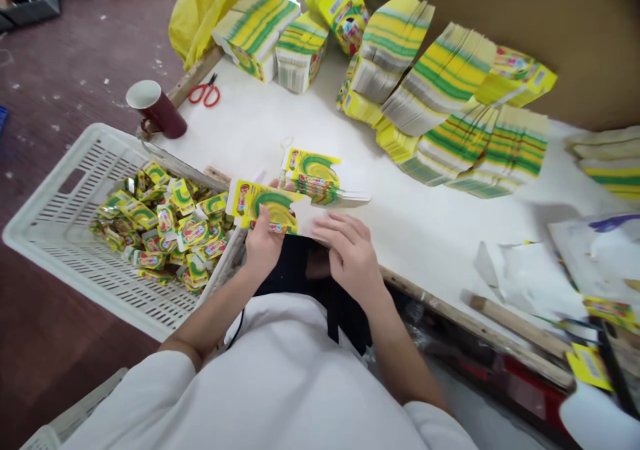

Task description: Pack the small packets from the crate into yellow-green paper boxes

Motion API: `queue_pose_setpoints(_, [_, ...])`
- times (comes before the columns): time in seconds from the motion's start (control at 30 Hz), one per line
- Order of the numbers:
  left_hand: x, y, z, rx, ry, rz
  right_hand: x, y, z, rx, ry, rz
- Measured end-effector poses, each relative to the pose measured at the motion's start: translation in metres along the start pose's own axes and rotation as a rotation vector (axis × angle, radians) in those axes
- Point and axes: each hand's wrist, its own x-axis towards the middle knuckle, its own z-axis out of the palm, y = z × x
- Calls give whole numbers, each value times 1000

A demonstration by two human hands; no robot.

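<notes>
A flat yellow-and-green carton [273,210] lies across my hands at the table's front edge. My left hand [264,247] grips its lower left part, thumb on the printed face. On the carton's white right end are the fingers of my right hand [353,250], held close together. Just behind it, a small stack of flat cartons [320,177] rests on the white table. To the left of my left hand, a white plastic basket [60,217] holds many small folded boxes [185,230] in the same print.
Bundles of flat cartons [445,77] are piled at the back of the table [250,123]. Red-handled scissors [205,93] and a maroon mug [163,113] stand near the left edge. A yellow bag [210,10] hangs at the back left. Torn white paper [535,277] lies at right.
</notes>
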Motion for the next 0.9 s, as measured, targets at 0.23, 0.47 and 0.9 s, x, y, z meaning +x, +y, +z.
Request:
queue_pose_setpoints(0.23, [-12, -17, 10, 98, 4, 18, 4, -32, 48, 205, 185, 155])
queue_pose_setpoints(0.47, [-7, -20, 10, 80, -55, -5, 2, -24, 50, 152, 223, 225])
queue_pose_setpoints(0.9, [9, -1, 7, -467, -6, 54, 0, -25, 48, 663, 138, 414])
